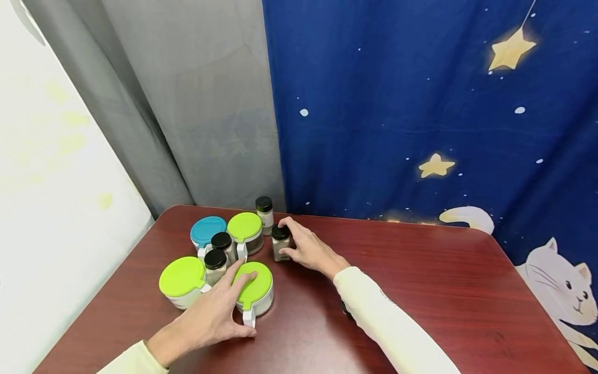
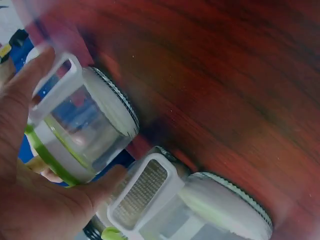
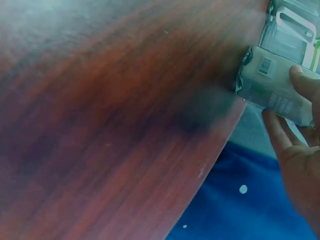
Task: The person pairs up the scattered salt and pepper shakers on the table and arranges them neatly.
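Observation:
In the head view, my left hand [image 1: 212, 317] spreads over a green-lidded seasoning jar [image 1: 261, 280]. One finger lies across its lid; the thumb is beside its white handle [image 1: 249, 318]. The left wrist view shows the jar's clear body [image 2: 95, 130] standing on the table, the fingers fairly straight around its top. My right hand [image 1: 313, 249] holds a square, black-capped spice jar [image 1: 280, 244] between thumb and fingers. Its barcode label [image 3: 266, 66] shows in the right wrist view, where its base is at the table.
Left of the hands stand a blue-lidded jar [image 1: 207, 231], two more green-lidded jars [image 1: 182, 276], [image 1: 245, 226] and several black-capped jars, including one at the back edge [image 1: 264, 213]. Something dark [image 1: 344, 307] pokes out under the right sleeve. Curtains [image 1: 374, 130] hang behind the brown table [image 1: 420, 270].

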Available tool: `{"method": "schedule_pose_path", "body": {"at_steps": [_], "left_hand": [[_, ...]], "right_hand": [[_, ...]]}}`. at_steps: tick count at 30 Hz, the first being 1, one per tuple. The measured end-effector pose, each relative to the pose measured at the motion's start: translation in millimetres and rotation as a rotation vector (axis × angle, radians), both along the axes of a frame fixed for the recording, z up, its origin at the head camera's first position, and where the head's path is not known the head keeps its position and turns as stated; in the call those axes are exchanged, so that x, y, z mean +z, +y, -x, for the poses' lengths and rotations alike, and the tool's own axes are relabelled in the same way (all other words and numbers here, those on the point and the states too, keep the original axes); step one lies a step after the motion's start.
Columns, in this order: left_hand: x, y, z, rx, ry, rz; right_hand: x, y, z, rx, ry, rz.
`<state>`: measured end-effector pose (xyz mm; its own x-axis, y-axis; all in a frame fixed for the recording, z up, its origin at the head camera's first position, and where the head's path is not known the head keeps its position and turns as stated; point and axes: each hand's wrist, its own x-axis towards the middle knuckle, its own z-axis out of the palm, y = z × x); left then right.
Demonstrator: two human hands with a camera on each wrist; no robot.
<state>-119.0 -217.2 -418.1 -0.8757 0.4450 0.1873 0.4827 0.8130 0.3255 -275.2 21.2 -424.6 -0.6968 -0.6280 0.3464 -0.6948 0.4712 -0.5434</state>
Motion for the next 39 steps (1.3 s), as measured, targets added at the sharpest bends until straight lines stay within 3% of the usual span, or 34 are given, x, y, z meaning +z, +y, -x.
{"method": "schedule_pose_path", "body": {"at_steps": [5,12,20,29,39], "left_hand": [[-1.3,5.4,5.8,0.004,-0.018,-0.084],[-7.7,16.6,0.2,0.031,0.066,-0.133],[2.7,41.2,8.0,-0.018,0.095,-0.147],[6.7,65.7,14.0,-0.063,-0.012,-0.194],[4.4,97.1,24.8,-0.111,-0.039,-0.198]], "right_hand": [[5.7,14.8,-10.6,0.019,-0.05,0.098],[16.5,40.7,-50.6,0.112,-0.086,0.18],[11.0,70.4,-86.6,0.127,-0.152,0.258],[6.9,94.2,-102.8,0.063,-0.211,0.306],[4.5,122.6,-108.0,-0.018,-0.174,0.317]]}}
